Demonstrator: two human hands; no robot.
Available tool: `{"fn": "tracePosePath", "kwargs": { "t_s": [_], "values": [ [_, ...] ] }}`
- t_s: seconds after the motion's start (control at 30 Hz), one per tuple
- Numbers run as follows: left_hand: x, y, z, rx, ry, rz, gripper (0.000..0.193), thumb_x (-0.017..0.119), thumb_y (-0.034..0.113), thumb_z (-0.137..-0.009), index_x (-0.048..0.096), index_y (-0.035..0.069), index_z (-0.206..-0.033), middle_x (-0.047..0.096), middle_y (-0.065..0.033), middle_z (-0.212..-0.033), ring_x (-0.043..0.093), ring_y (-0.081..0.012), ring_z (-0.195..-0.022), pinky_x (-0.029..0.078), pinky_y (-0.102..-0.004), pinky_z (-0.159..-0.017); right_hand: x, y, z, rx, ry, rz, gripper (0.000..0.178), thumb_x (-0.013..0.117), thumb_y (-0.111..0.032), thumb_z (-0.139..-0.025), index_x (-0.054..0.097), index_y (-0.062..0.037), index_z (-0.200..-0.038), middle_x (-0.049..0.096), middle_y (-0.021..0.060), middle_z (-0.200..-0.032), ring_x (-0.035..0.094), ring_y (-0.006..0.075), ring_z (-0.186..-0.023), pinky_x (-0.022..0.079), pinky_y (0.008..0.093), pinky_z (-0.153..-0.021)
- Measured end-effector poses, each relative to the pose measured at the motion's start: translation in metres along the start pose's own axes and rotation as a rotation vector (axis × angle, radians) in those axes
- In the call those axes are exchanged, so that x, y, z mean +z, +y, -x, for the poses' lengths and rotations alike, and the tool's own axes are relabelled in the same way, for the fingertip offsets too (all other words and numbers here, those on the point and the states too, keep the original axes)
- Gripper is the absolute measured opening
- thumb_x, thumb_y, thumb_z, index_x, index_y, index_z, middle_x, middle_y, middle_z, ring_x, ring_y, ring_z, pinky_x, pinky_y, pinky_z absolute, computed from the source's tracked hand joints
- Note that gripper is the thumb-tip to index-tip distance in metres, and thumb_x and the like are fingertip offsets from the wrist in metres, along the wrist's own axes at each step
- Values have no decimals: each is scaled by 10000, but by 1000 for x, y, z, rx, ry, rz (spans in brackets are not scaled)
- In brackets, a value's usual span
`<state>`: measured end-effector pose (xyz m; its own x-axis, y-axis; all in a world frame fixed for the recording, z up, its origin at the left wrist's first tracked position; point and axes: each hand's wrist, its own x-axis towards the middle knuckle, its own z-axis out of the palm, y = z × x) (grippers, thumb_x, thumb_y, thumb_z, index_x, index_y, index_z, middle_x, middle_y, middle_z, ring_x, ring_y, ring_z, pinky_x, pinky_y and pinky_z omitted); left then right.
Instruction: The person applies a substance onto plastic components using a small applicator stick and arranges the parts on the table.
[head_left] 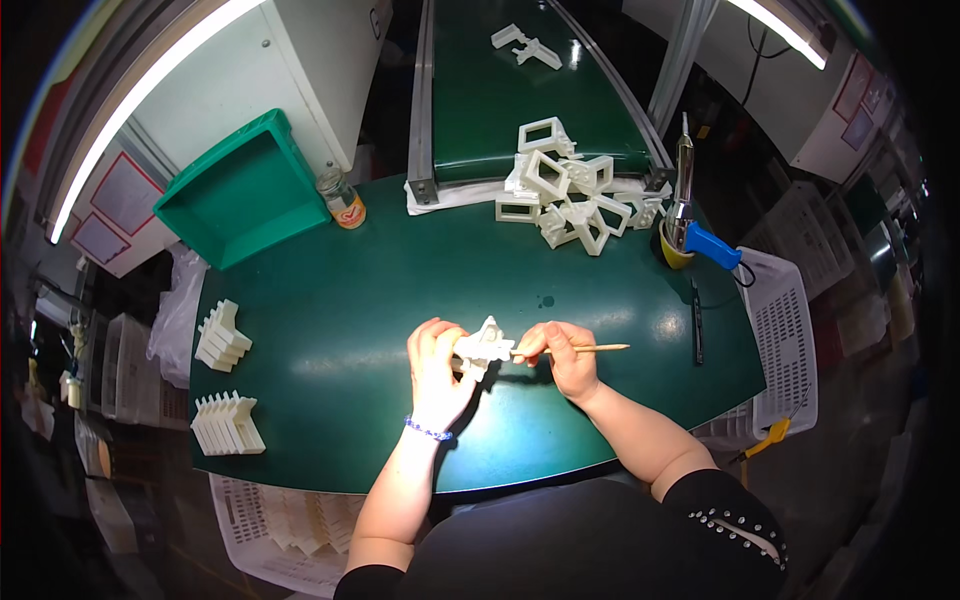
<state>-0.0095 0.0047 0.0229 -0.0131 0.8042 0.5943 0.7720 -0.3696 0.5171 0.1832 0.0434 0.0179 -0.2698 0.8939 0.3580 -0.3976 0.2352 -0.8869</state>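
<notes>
Dim floor (835,450) shows beside a glossy green surface (330,300); red-bordered sheets (125,195), unreadable here, hang left. The left hand (436,368) and right hand (566,360), nearer than an orange-labelled jar (346,207), grip a white part (486,345) and a wooden stick (608,347) respectively above the surface.

- I see a long left lamp (130,110) and a right lamp (785,33) up high, both glowing plain white.
- The middle of the desk (600,290) is bright, with a big shiny patch near its front edge and a softer one on the left.
- A dark shadow lies on the desk beside the left hand (437,370).
- The white part (484,346) is so bright that its little bumps look washed out.
- The green belt (500,95) has a small white shine.
- The black top (600,540) looks very dark.
- Far sides look dim and a bit fuzzy.
- Straight things bend near the round, black rim.
</notes>
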Motion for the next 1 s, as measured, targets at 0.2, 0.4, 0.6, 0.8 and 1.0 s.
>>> {"fn": "tracePosePath", "kwargs": {
  "t_s": [0.2,0.4,0.6,0.8,1.0],
  "values": [
    [0,-6,4,-20,25,49,414,710,84,-614,549,57,-995,522,-136,-998,474,-341,-1017,411,-434,-867,-7,7,-8,98,158,168,442,407,-288,-1003,590,14,-738,642,134,-736,592,152,-641,459,252,-569],
    [1,-3,3,49,-35,-17,450,717,40,-568,565,76,-990,519,-123,-983,481,-339,-1021,418,-439,-864,-7,9,-10,-25,164,480,335,463,-180,-973,619,15,-751,642,98,-726,569,137,-613,457,254,-549],
    [-7,2,5,197,13,-54,525,647,-41,-531,576,104,-1030,526,-114,-997,510,-357,-1030,440,-434,-889,0,1,-6,-160,20,364,334,449,-143,-965,622,4,-721,630,85,-743,556,134,-592,446,248,-535],
    [-26,-3,-3,55,233,286,561,733,40,-580,543,108,-1104,506,-131,-1062,514,-323,-1045,481,-402,-840,-14,18,-12,116,218,316,355,468,-219,-980,600,-7,-726,633,57,-696,561,100,-578,429,221,-526],
    [-149,-111,-42,-432,307,540,403,502,285,-963,367,62,-1270,530,-69,-1018,559,-125,-892,463,-245,-725,-13,30,-4,284,161,272,401,450,-281,-986,599,-14,-726,635,64,-664,537,79,-557,407,207,-524]
  ]
}}
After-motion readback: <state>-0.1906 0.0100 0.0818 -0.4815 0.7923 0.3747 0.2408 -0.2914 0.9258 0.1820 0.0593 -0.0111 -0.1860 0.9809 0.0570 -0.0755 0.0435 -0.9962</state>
